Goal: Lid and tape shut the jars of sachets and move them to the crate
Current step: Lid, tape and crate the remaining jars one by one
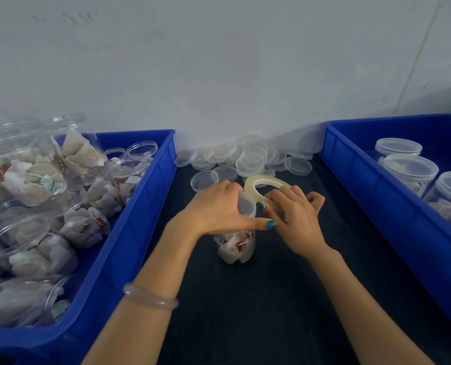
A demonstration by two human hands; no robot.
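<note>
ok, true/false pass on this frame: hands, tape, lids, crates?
1. The left hand grips the top of the jar. True.
2. The tape roll lies untouched by the wall. False: the right hand holds it beside the jar.
3. The jars in the right crate have lids on. True.
4. The loose lids are piled in the left crate. False: they lie on the dark mat by the wall.
5. The bracelet is on the right wrist. False: it is on the left wrist.
</note>
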